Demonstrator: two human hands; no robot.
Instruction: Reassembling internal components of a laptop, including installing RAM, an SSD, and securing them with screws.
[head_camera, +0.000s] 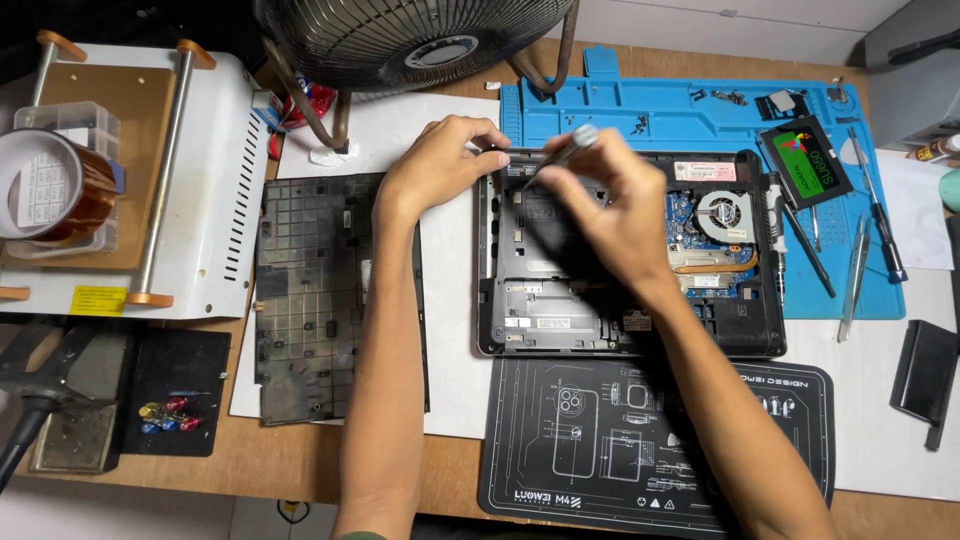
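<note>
Forearms come up from the near edge, the nearest things in view, and between them lies a black printed work mat (655, 440) on the wooden table (250, 465). Far left of both grips stands a white machine (215, 180) with a roll of amber tape (60, 185) on it, and below that a small dark tray (170, 405) with coloured bits. Just left of the left forearm lies a removed black bottom cover (315, 295), inner side up, on white paper. The left hand (440, 160) rests its fingertips on the far left corner of the opened laptop base (630, 260), its grip narrow and curled, pressing on the edge rather than closed around anything. The right hand (600, 205) sits just to the right of it, over the far left part of the base, its grip closed around a screwdriver (565, 150). The tool's long axis runs aslant, cap up and away, tip down and to the left toward the chassis rim, ending close beside the left fingertips; the tip itself is blurred. Right of this grip the cooling fan (725, 215) and blue board show bare. Further right, on a blue silicone mat (700, 110), lie a loose drive (803, 160), tweezers and other drivers (880, 230), well apart from both hands. A standing fan (410, 40) hangs over the far edge, leaving room above.
</note>
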